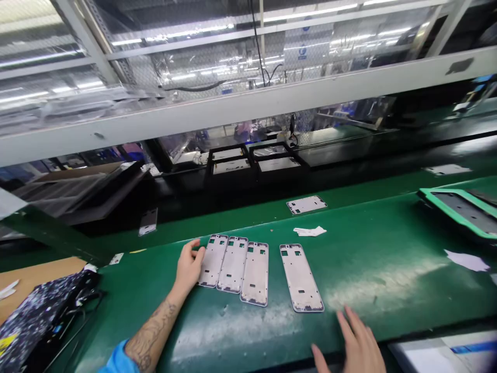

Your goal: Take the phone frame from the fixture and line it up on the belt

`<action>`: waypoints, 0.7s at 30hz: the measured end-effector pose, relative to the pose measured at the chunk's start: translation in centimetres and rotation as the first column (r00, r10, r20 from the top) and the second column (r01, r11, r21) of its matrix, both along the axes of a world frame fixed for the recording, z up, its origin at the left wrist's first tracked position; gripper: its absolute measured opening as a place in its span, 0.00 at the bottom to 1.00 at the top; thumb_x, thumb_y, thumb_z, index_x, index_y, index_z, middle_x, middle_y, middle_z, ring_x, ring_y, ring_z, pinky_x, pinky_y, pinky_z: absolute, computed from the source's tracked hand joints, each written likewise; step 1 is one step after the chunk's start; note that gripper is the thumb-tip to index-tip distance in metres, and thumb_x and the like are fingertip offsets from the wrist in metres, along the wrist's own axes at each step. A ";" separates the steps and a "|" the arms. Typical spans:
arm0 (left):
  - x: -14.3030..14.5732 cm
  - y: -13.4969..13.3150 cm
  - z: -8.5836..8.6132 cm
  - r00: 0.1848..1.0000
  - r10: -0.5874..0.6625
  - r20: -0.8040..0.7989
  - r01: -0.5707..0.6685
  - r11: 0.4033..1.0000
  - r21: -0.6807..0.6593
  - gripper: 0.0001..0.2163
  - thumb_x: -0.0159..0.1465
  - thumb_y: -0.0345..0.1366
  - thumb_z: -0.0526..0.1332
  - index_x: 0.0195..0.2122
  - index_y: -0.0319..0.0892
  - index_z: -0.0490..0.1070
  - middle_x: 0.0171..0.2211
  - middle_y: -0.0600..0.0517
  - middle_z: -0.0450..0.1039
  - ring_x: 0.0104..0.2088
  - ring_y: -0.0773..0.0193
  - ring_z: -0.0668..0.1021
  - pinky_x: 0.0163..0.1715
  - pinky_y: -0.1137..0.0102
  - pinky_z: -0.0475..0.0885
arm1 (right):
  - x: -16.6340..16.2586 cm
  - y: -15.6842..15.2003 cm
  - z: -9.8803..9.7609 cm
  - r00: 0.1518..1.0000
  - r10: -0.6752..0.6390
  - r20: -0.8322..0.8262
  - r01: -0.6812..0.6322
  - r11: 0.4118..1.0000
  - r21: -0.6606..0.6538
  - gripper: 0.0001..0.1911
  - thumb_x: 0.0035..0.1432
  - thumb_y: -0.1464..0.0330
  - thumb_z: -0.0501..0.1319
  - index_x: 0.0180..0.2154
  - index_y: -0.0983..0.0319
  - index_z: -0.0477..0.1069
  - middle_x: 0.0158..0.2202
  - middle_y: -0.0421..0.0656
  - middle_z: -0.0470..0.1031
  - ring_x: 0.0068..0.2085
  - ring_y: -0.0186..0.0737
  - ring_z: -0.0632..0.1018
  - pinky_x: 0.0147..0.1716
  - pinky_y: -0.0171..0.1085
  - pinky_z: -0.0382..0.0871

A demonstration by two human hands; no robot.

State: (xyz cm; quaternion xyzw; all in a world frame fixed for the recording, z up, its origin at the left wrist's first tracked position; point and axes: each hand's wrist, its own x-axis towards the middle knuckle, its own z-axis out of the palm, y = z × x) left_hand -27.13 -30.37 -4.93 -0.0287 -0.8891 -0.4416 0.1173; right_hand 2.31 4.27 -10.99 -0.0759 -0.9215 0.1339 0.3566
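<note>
Right hand point(359, 344) lies open near one frame point(301, 277); left hand point(189, 265), open, touches leftmost frame point(213, 260).

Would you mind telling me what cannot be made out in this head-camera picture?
- Right hand: wrist cut off by the bottom edge.
- Green tray: cut off by the right edge.
- Black frames: contents lost in glare.
- Frame under left hand: its edge is covered.

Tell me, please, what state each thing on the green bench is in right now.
Left hand: open, fingers touching the leftmost frame.
Right hand: open, flat, holding nothing.
Three phone frames: lying flat, side by side.
Fourth frame: flat, set apart.
Far frame: flat, alone.
White scrap: crumpled.
</note>
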 end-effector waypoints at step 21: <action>1.4 2.6 0.6 0.967 -0.247 -0.056 0.243 0.968 -0.061 0.25 0.69 0.58 0.59 0.51 0.40 0.73 0.41 0.48 0.79 0.36 0.57 0.82 0.37 0.61 0.80 | -6.2 1.5 11.0 0.885 -0.023 0.464 0.292 0.805 -0.516 0.57 0.46 0.70 0.71 0.73 0.64 0.46 0.51 0.53 0.77 0.50 0.58 0.77 0.52 0.52 0.71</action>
